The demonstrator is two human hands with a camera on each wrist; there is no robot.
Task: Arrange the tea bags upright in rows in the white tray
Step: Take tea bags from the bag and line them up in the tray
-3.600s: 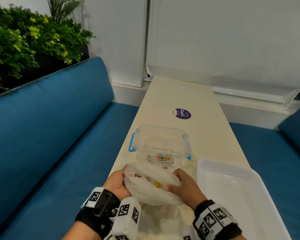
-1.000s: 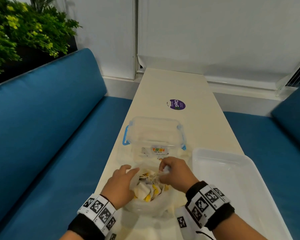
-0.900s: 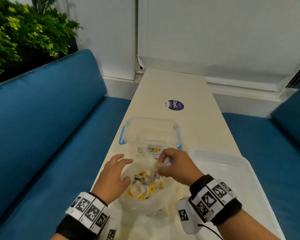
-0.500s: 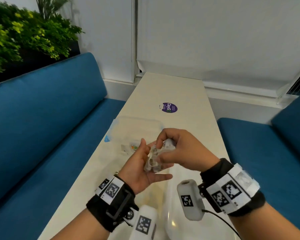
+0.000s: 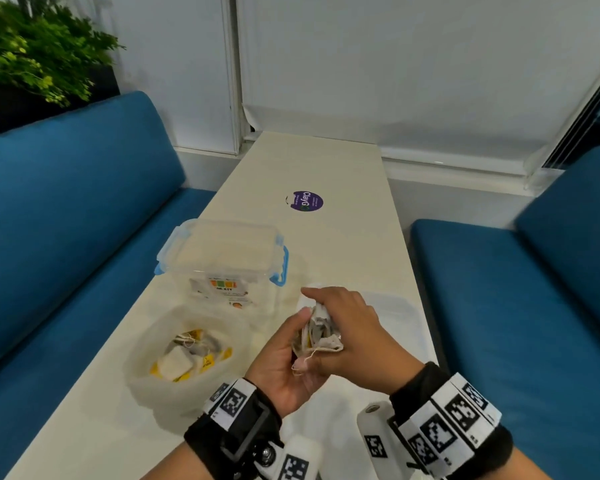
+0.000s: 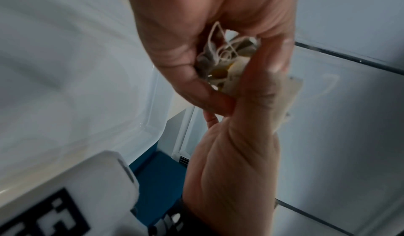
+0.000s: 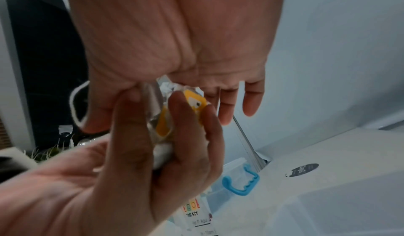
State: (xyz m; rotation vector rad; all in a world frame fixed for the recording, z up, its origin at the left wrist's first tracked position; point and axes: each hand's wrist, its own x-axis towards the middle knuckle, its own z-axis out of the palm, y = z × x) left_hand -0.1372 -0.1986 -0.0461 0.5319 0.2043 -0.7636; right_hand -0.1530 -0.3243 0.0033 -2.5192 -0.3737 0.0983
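- While raised above the near end of the white tray [image 5: 400, 308], held between both hands: a small clump of tea bags [image 5: 317, 332], crumpled together, strings trailing loose below.
- Left hand [image 5: 286, 362] palm up beneath the clump, thumb and fingers curled up round its lower side, pressed against the paper.
- Right hand [image 5: 352, 327] over the top, thumb and forefinger pinching the upper edge of the clump, remaining fingers bent down along its far side.
- Seen from the right wrist: a yellow tag [image 7: 193, 101] peeking out among the pinching fingertips [image 7: 186, 105]; a loop of white string [image 7: 75, 105] hanging at the side.
- Seen from the left wrist: tangled strings and folded paper squeezed between the two hands; exact count of bags cannot be told.
- To the left on the table [image 5: 343, 168], well apart from the hands: an open translucent plastic bag [image 5: 174, 348] with more tea bags and yellow tags lying jumbled inside.
- Just behind that bag: a clear lidded box [image 5: 222, 254] with blue clips.
- Farther along the table: a round purple sticker [image 5: 307, 201].
- Blue cushioned benches [image 5: 66, 220] on either side.
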